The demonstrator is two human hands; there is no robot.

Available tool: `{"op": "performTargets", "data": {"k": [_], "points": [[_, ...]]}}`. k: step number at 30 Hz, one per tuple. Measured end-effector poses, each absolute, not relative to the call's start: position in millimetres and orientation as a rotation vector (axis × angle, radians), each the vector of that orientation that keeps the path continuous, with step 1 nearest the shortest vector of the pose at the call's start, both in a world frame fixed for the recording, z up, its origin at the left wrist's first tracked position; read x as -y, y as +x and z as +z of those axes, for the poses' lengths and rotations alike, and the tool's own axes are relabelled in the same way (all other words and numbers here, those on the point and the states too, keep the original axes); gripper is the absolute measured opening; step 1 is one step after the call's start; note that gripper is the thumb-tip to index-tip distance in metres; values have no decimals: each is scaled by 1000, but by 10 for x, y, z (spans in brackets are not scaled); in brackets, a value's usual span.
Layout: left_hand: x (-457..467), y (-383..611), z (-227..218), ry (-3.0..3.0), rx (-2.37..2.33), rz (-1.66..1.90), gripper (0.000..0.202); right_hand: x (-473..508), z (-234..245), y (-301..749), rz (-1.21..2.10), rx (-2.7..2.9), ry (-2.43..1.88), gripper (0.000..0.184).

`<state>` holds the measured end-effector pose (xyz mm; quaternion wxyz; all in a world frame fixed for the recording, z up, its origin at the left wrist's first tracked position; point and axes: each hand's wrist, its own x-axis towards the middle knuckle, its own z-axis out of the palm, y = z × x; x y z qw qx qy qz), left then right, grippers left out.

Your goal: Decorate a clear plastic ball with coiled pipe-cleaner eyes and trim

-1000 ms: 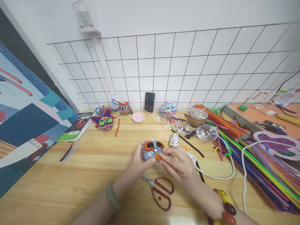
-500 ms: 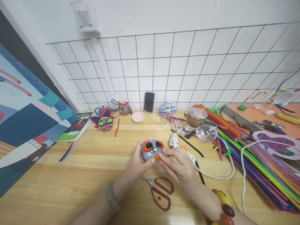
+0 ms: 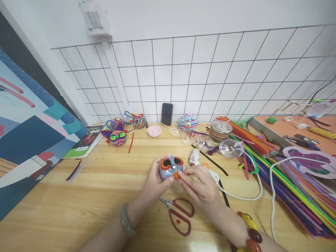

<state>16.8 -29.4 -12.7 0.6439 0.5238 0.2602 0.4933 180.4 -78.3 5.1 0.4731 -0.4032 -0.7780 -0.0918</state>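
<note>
A clear plastic ball with two black eye patches ringed in orange and red sits in my left hand, whose fingers wrap its left side. My right hand pinches a small orange piece of pipe cleaner against the ball's lower front. My left thumb rests beside that orange piece. Under my hands lie red-handled scissors, their blades partly hidden by my left forearm. Right of the ball, a white glue gun lies partly behind my right hand.
Colourful wrapped ball figures, a pink dish and a phone line the back. Clear half shells and a tin stand at the back right. Bundled pipe cleaners and a white cable cover the right side.
</note>
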Motion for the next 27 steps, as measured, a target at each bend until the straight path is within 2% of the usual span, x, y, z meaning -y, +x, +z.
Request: {"op": "performTargets", "data": {"k": [27], "points": [[305, 171, -121, 1221, -611, 1155, 54, 782, 33, 1811, -219, 1892, -987, 30]]}}
